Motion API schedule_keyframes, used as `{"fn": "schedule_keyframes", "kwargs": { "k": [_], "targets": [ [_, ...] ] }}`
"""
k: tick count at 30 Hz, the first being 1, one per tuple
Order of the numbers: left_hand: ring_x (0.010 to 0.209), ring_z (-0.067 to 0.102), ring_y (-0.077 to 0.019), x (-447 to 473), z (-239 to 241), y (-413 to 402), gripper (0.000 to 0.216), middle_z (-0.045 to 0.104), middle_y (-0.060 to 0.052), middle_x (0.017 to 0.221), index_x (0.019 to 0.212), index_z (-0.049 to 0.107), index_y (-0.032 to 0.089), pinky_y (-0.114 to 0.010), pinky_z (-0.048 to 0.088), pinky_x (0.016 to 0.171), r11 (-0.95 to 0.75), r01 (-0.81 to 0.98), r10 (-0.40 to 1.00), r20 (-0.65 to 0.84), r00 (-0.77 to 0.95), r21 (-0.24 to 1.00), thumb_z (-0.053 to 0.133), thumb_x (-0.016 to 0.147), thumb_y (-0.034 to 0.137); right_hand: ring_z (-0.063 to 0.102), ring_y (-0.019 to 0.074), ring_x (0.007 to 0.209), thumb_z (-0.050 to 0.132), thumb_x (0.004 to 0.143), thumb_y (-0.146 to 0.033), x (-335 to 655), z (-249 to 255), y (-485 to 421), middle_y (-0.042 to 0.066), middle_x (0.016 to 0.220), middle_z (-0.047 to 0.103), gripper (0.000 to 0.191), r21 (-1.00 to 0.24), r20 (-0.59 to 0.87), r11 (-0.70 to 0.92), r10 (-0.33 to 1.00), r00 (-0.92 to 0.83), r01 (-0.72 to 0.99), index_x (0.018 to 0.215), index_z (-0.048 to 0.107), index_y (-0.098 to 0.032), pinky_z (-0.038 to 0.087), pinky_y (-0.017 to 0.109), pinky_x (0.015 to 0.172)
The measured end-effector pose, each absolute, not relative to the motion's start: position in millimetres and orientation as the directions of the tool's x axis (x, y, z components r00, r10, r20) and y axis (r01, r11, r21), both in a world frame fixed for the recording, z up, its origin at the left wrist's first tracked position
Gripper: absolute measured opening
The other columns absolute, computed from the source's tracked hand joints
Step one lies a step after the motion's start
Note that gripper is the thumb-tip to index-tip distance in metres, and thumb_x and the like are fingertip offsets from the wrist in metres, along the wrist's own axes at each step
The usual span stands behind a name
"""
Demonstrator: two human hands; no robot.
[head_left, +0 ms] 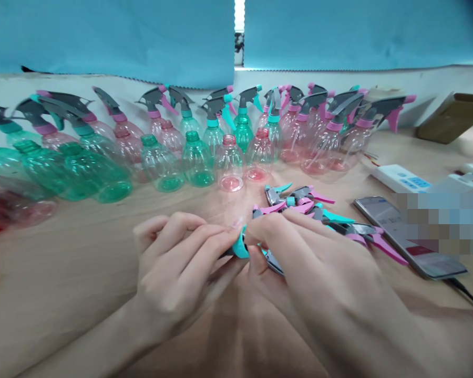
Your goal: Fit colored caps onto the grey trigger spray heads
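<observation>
Both hands meet low in the middle of the head view, around a dark grey trigger spray head with a turquoise collar (241, 244). My left hand (181, 262) is closed round its dark body, which the fingers mostly hide. At the collar's opening, the fingertips of my right hand (303, 268) are pinched together; whatever sits between them is hidden. Just beyond my right hand lies a loose pile of grey spray heads (299, 202) with pink or turquoise triggers. Open bottles without heads, one of them a pink bottle (229, 163), stand upright past my hands.
Behind stand several green and pink bottles with spray heads fitted, such as a pink one (322, 144). On the right lie a phone (402, 231) with a cable, a white power strip (402, 179) and a brown box (449, 118). Blue sheeting (110, 37) covers the wall.
</observation>
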State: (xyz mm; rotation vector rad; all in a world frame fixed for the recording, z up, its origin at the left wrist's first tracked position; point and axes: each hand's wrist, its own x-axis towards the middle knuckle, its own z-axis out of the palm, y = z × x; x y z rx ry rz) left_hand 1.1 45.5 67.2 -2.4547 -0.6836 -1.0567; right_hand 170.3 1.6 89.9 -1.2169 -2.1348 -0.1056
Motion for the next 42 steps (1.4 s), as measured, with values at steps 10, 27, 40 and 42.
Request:
{"fn": "schedule_keyframes", "kwargs": {
  "k": [10,27,40,42],
  "targets": [
    [0.075,0.057,-0.0206,0,56,48,0.019,0.069,0.002,0.077,0.101,0.059,0.025,-0.036,0.036,0.07,-0.756,0.635,0.536,0.71,0.457,0.162,0.065,0.084,0.027,0.058,0.0116,0.06,0.061,0.076,-0.017,201,112,22,-0.005,0.068,0.06,0.013,-0.653,0.366,0.445,0.894,-0.259,0.613,0.076,0.049,-0.023,0.041,0.024,0.05],
    [0.082,0.055,-0.0203,-1,54,45,0.022,0.064,0.002,0.085,0.107,0.059,0.031,-0.037,0.042,0.077,-0.73,0.503,0.675,0.604,0.424,0.464,0.062,0.085,0.03,0.061,0.0099,0.068,0.066,0.075,-0.018,209,116,41,-0.005,0.072,0.064,0.012,-0.735,0.308,0.507,0.841,-0.444,0.45,0.07,0.056,-0.02,0.049,0.022,0.059],
    [0.082,0.057,-0.0195,-1,56,43,0.022,0.065,0.001,0.087,0.107,0.056,0.029,-0.036,0.044,0.078,-0.762,0.492,0.637,0.624,0.453,0.421,0.061,0.086,0.029,0.058,0.006,0.062,0.065,0.08,-0.032,212,120,34,-0.012,0.07,0.063,0.008,-0.402,0.367,0.633,0.773,-0.517,0.662,0.078,0.059,-0.026,0.04,0.021,0.05],
    [0.081,0.057,-0.0198,-1,55,42,0.022,0.065,0.001,0.087,0.107,0.056,0.029,-0.037,0.045,0.079,-0.76,0.489,0.641,0.618,0.454,0.428,0.062,0.085,0.03,0.059,0.0068,0.065,0.066,0.079,-0.032,211,118,33,-0.012,0.073,0.064,0.009,-0.392,0.374,0.634,0.772,-0.514,0.666,0.081,0.059,-0.026,0.041,0.021,0.052]
  ]
}}
